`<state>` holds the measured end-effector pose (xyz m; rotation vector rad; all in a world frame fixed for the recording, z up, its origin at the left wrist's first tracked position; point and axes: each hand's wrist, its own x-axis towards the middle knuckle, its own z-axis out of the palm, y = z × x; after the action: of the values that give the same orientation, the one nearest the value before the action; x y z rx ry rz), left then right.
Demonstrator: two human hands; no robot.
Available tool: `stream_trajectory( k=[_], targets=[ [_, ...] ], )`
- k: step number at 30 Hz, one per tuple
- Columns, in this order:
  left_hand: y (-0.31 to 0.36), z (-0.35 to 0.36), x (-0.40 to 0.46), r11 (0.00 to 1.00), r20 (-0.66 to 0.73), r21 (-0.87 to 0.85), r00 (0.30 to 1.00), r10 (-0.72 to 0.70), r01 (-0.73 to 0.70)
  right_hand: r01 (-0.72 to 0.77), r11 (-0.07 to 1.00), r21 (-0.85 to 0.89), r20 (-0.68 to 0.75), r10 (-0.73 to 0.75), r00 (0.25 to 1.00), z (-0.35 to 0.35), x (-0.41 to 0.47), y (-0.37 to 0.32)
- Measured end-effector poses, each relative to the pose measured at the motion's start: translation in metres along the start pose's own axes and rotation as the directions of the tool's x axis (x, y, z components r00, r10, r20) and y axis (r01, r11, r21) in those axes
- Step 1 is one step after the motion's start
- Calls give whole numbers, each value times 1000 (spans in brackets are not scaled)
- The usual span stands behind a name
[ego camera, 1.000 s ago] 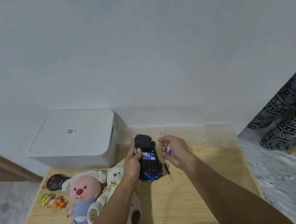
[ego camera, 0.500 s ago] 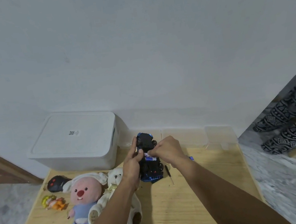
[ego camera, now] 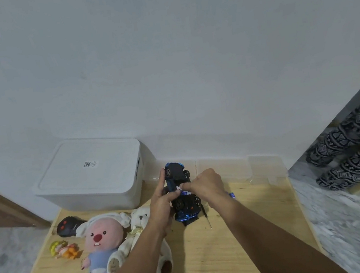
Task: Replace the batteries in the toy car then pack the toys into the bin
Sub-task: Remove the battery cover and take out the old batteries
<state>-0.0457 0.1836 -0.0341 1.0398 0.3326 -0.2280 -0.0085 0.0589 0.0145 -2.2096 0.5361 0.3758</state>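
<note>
Gripping the glossy blue-and-black toy car (ego camera: 181, 191) just below frame centre, the left hand (ego camera: 161, 204) holds it belly-up above the pale wooden table (ego camera: 245, 242). The right hand (ego camera: 206, 184) curls its fingers onto a cylindrical battery (ego camera: 183, 192) in the underside. A smooth white lidded bin (ego camera: 92, 173) sits at left; a fuzzy pink plush (ego camera: 101, 240) lies lower left.

1. The right hand (ego camera: 206, 184), which a second ago was held apart to the right pinching a small blue-and-white battery, now rests its fingertips on the underside of the upturned blue-and-black toy car (ego camera: 182, 193).
2. A blue-and-white battery (ego camera: 232, 194) now lies on the wooden table (ego camera: 244, 231) beside the right wrist.
</note>
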Motion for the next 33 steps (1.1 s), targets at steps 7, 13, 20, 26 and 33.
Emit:
stream_trajectory(
  k=[7,13,20,26,33],
  targets=[
    [2,-2,-2,993,107,118,994,-33,21,18,1000,-19,50,-17,999,-4,3,3],
    [3,0,-2,979,108,202,994,-23,1,69,991,-118,87,-59,994,-9,3,-1],
    [1,4,-6,957,112,285,994,15,-46,161,957,-243,123,-135,983,-3,2,-4],
    [-2,2,-4,954,116,300,993,-19,-17,273,891,-362,197,-213,957,-8,2,-7],
    [4,4,1,979,113,192,989,-94,71,498,827,-261,304,-419,855,-21,8,7]
  ],
)
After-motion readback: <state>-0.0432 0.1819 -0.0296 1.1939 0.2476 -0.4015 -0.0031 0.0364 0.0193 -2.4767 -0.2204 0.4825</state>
